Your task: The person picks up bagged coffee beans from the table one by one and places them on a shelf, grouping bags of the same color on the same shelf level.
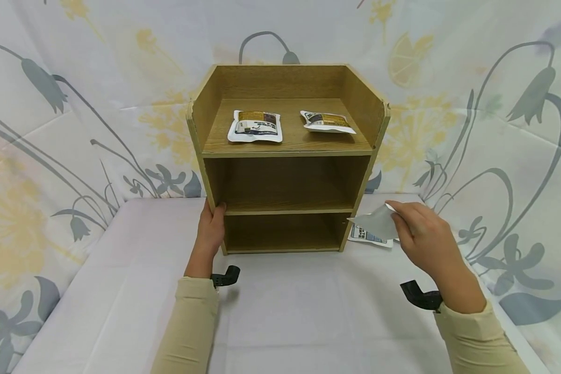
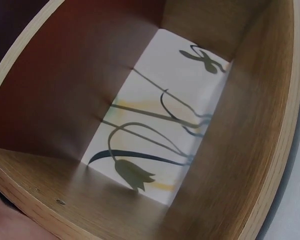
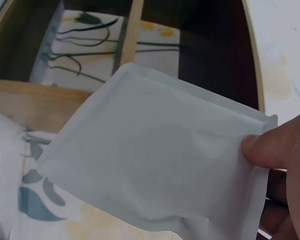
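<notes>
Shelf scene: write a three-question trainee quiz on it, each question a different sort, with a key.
1. True or false: the left hand grips the shelf at its front left edge.
2. How many packets lie on the top tier? A) one B) two C) four
3. Fill in: the right hand pinches a white ____ beside the shelf's right side.

Key:
1. True; its grip is on the left upright, near the middle tier.
2. B; a left packet and a right packet.
3. Packet, held by its corner, plain side to the wrist camera. Another packet lies on the table below it.
</notes>
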The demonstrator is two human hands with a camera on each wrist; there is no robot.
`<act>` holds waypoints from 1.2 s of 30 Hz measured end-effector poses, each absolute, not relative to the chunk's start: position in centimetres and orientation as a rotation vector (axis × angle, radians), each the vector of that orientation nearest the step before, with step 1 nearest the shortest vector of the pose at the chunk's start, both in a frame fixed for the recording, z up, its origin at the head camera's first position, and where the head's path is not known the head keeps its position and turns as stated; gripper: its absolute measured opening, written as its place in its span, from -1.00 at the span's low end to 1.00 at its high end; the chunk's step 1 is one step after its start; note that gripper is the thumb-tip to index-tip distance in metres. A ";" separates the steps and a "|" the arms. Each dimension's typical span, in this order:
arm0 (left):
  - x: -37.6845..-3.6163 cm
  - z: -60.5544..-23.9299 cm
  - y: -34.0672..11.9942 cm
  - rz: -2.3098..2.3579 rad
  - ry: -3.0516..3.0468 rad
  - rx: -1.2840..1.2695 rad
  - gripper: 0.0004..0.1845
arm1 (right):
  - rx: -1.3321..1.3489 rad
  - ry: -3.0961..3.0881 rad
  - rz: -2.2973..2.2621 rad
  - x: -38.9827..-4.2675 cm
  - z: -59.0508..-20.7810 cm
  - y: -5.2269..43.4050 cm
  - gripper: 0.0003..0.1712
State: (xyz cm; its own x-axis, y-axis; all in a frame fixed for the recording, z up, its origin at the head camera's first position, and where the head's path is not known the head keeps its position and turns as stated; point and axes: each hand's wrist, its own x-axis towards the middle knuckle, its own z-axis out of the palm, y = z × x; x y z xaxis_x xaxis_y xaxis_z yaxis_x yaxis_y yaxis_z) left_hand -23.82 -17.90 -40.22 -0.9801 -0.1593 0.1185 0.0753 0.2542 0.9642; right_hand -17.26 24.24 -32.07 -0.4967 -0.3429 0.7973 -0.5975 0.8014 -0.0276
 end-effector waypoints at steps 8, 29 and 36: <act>-23.7 -40.4 -18.2 -1.804 -2.328 0.072 -0.37 | 0.755 -2.083 0.435 -17.2 -31.1 22.8 -0.65; -24.5 -39.8 -18.5 -1.767 -2.293 -0.008 -0.37 | 0.711 -1.789 0.689 -19.3 -30.3 16.1 -0.72; -24.2 -40.0 -18.2 -1.783 -2.304 0.017 -0.38 | 0.701 -1.818 0.656 -20.5 -31.3 14.9 -0.71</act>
